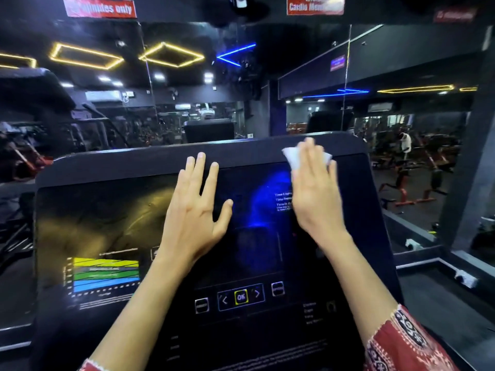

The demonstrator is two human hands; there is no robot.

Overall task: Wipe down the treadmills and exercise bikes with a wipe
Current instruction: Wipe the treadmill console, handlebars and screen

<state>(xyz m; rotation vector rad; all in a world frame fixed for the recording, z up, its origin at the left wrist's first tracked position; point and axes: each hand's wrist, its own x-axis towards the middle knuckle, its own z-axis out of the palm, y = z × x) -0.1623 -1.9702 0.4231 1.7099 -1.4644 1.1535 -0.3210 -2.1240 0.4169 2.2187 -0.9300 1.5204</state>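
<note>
A black treadmill console (112,210) fills the view, with a coloured chart at its lower left and an OK button (241,297) low in the middle. My right hand (316,194) lies flat with straight fingers and presses a white wipe (293,158) against the console's upper right, near the top edge. My left hand (195,210) rests flat on the dark screen at the top centre, fingers spread, holding nothing. Most of the wipe is hidden under my right fingers.
A mirror wall (294,89) stands right behind the console and reflects the gym. Red and black exercise machines (412,188) show at the right, and another machine (34,145) at the left. A ledge (442,266) runs along the floor at the right.
</note>
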